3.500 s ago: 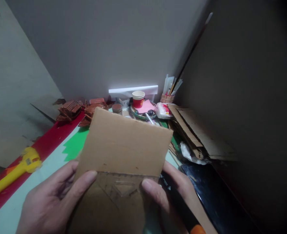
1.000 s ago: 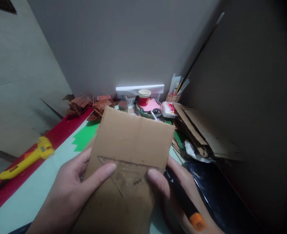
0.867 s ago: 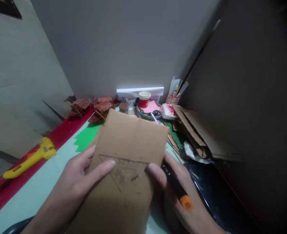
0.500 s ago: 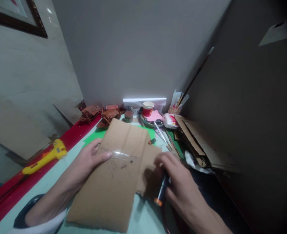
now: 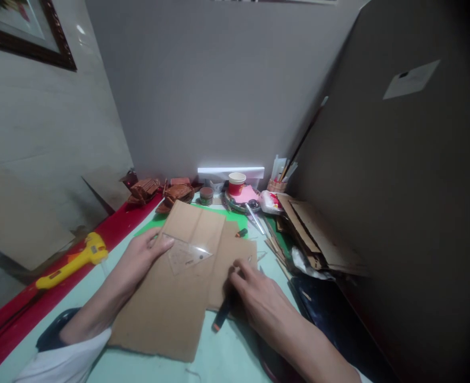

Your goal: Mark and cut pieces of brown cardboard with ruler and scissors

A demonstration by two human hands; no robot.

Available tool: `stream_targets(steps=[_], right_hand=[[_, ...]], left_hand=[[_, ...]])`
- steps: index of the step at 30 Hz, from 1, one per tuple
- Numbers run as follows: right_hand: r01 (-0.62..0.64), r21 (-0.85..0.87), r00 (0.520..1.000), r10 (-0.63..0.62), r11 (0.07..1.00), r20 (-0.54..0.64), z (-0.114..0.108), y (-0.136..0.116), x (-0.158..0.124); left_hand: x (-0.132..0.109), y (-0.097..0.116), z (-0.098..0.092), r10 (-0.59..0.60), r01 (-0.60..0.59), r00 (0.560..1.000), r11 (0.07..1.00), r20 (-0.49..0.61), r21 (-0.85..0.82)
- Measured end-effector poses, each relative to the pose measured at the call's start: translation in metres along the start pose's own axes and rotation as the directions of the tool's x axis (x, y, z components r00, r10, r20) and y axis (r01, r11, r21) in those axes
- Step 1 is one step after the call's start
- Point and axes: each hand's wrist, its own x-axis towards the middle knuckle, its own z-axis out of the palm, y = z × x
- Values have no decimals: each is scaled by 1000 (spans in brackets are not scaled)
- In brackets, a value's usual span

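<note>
My left hand (image 5: 143,258) grips the left edge of a brown cardboard sheet (image 5: 163,314), its thumb pressing down at the corner of a clear triangular set square (image 5: 189,257). My right hand (image 5: 254,290) is closed around a dark marker (image 5: 223,311) with an orange end that points down and toward me. This hand rests over a second cardboard piece (image 5: 235,252), which lies partly under the first. The marker's other end is hidden by my fingers. A short black and orange cap (image 5: 241,232) lies beyond, on the cardboard.
A yellow glue gun (image 5: 75,260) lies on the red cloth at left. Brown model pieces (image 5: 176,194), a small jar (image 5: 206,196) and a red paper cup (image 5: 237,183) stand at the back. Stacked cardboard (image 5: 314,229) and a dark folder (image 5: 338,324) lie at right.
My right hand has moved left and closer to the cardboard with the marker. The set square now shows more plainly under my left thumb. The view has shifted slightly.
</note>
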Motion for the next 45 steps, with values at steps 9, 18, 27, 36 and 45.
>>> stream_targets(steps=[9,18,27,36,45], right_hand=[[27,-19,999,-27,999,-25,-3,-8,-4],[-77,104,983,93,992,-158,-28,-17,-10],[-94,189,958,140,977,-250,-34,-35,25],[-66,139,958,102,988,-268,-31,-40,37],[-78,71,972,92,994,-216,-33,-52,46]], left_hand=[[3,-4,-1,28,-28,999,999,29,-20],[-8,8,5,63,-49,992,991,112,-125],[-18,16,4,81,-61,989,986,125,-156],[-15,14,1,84,-69,992,986,97,-149],[-14,13,2,89,-78,993,986,72,-145]])
